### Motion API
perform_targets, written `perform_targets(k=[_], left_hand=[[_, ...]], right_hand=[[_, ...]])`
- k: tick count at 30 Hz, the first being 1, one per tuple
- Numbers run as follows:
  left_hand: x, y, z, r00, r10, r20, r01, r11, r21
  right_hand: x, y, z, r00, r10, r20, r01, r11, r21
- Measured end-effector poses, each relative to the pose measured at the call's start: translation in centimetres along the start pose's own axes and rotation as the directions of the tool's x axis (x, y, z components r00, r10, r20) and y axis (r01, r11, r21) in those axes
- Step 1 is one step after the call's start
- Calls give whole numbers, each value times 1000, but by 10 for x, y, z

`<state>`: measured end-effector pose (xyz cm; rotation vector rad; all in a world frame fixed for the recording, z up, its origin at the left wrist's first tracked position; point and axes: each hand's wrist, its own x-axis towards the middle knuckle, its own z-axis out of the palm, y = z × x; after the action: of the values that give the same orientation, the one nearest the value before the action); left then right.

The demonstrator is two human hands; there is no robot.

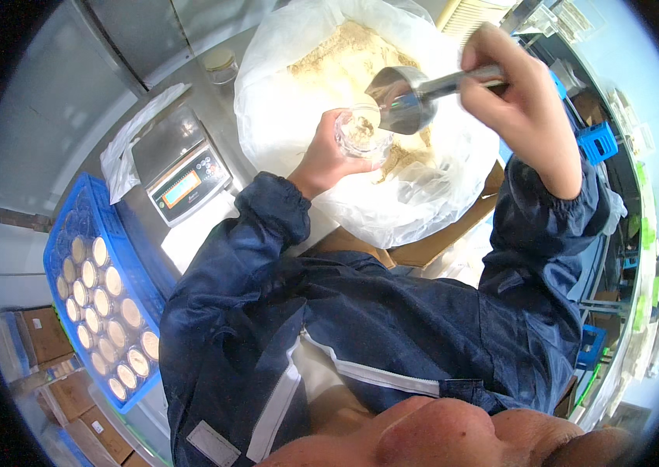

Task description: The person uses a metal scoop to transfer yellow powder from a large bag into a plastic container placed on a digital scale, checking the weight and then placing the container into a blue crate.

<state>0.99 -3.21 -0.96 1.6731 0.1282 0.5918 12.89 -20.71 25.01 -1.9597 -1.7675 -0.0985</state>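
In my left hand [329, 153] is a clear jar [364, 129], tilted, with pale powder in its mouth. My right hand [513, 96], raised to the right, grips the handle of a metal scoop [405, 99]. The scoop's bowl is tipped at the jar's rim. Below both spreads a translucent plastic bag [271, 105] lined around a heap of pale tan powder [344, 52]. Left of the bag, a digital scale [189, 181] with a lit display stands on a metal table [221, 128].
At the left, a blue plastic crate [148, 274] holds several jars filled with pale powder. Another lidded jar [220, 65] stands behind the scale. A crumpled plastic bag [122, 166] lies beside the scale. Cardboard box flaps [446, 233] show beneath the powder bag.
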Motion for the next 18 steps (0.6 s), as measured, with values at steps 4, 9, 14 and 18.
perform_targets(k=[4, 9, 14, 18], left_hand=[[-35, 24, -24, 981, 27, -194, 5, 987, 162], [-120, 58, -71, 932, -14, -363, 123, 953, 278], [-208, 45, -108, 755, 17, -655, 384, 798, 464], [-249, 1, -111, 637, 20, -770, 495, 755, 429]], right_hand=[[-34, 44, 4, 924, 227, -309, -93, 914, 395], [-96, 97, 51, 682, 693, -233, -170, 461, 871], [-119, 112, 110, 638, 749, -177, -134, 334, 933], [-107, 100, 132, 553, 817, -163, -149, 290, 945]])
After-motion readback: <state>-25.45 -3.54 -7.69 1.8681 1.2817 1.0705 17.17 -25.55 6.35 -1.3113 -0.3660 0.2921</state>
